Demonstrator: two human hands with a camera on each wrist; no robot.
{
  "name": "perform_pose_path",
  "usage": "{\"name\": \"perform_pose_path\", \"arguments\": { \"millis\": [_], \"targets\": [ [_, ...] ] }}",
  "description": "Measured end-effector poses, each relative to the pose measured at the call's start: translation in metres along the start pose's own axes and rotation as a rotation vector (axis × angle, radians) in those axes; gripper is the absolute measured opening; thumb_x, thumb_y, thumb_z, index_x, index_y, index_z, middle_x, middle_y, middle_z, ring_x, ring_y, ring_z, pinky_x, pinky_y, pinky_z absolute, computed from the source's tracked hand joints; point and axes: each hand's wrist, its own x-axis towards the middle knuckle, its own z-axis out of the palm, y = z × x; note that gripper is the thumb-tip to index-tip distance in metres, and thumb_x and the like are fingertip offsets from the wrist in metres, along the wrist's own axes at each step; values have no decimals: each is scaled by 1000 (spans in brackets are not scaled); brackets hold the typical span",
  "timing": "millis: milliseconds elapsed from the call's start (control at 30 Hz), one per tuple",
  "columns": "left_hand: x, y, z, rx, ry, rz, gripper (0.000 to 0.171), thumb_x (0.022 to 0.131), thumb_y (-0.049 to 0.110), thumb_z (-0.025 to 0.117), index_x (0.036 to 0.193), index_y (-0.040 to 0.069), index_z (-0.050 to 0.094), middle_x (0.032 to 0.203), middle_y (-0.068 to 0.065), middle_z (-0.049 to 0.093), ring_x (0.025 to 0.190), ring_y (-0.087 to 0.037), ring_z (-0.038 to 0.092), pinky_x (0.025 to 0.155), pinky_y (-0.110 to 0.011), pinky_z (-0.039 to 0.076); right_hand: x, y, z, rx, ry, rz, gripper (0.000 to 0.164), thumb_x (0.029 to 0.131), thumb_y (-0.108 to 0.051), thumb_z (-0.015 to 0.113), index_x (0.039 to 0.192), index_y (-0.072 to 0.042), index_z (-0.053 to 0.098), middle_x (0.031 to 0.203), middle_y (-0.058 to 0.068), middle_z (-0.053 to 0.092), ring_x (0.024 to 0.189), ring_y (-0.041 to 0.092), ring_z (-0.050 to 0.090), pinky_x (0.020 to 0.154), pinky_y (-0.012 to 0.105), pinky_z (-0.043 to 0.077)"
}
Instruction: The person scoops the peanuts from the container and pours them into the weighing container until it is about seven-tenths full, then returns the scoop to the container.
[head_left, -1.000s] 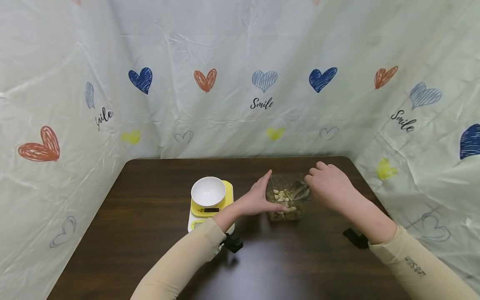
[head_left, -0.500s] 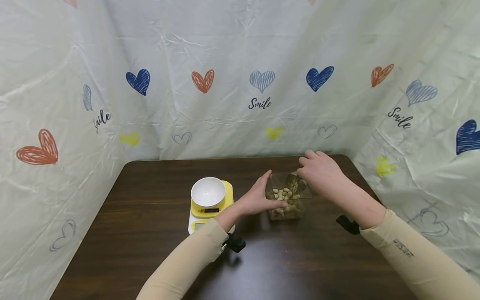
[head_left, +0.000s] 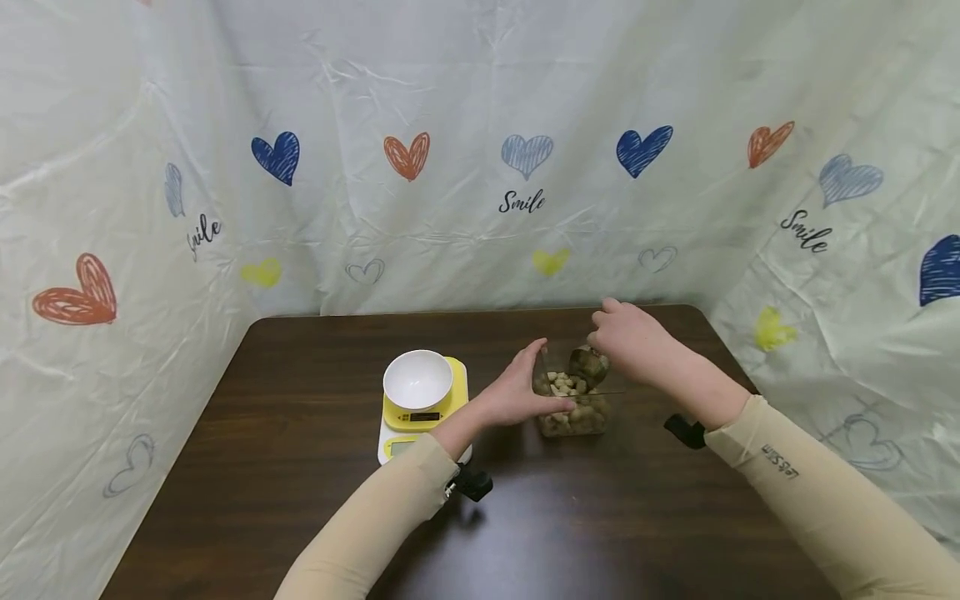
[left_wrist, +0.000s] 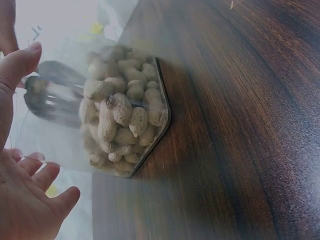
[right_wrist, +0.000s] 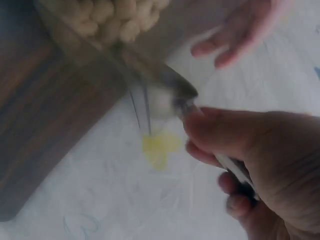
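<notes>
A clear plastic box (head_left: 609, 393) on the table is partly filled with unshelled peanuts (left_wrist: 122, 115). My left hand (head_left: 513, 396) holds the box's left side, thumb along the near wall and fingers at the far corner. From the far right, my right hand (head_left: 628, 337) grips the handle of a metal scoop (head_left: 587, 367). The scoop's bowl is inside the box, tilted down at the peanuts; its front end is partly hidden behind them in the left wrist view. In the right wrist view, thumb and fingers wrap the handle.
Left of the box stands a yellow and white kitchen scale (head_left: 401, 422) with a white bowl (head_left: 417, 381) on it. The brown table (head_left: 300, 467) ends at a white curtain (head_left: 450, 275) printed with hearts.
My right hand has moved left and away from me, turning the scoop more steeply inside the box. The left hand has kept its place on the box; scale and bowl have not moved.
</notes>
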Motion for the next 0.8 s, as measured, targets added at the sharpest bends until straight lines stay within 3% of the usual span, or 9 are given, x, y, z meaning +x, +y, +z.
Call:
{"name": "perform_pose_path", "arguments": {
  "millis": [200, 433, 600, 800],
  "targets": [
    [-1, -1, 0, 1, 8, -19, 113, 84, 57, 80, 166, 25, 8, 164, -1, 26, 149, -22, 31, 113, -45, 36, -9, 4, 14, 237, -3, -16, 13, 81, -3, 85, 87, -14, 81, 80, 0, 64, 69, 18, 40, 68, 35, 36],
    [-1, -1, 1, 7, 6, -11, 115, 82, 58, 80, 165, 25, 8, 163, 0, 27, 148, -20, 32, 113, -44, 36, -18, 5, 24, 342, -18, 94, 15, 87, 2, 76, 92, -12, 81, 87, 0, 59, 79, 22, 43, 73, 39, 40],
    [-2, -1, -2, 11, -16, -3, 113, 83, 55, 81, 165, 25, 10, 162, 0, 29, 147, -18, 32, 113, -44, 36, -18, 9, 24, 412, -54, 123, 14, 89, -1, 75, 94, -13, 80, 90, -1, 61, 83, 22, 47, 76, 41, 43],
    [-2, -3, -4, 3, -22, 8, 112, 83, 55, 81, 165, 25, 10, 162, -1, 29, 146, -15, 32, 113, -44, 36, -13, 9, 34, 461, -53, 112, 12, 89, -2, 76, 95, -12, 80, 91, 1, 62, 80, 21, 44, 73, 39, 39]
  ]
}}
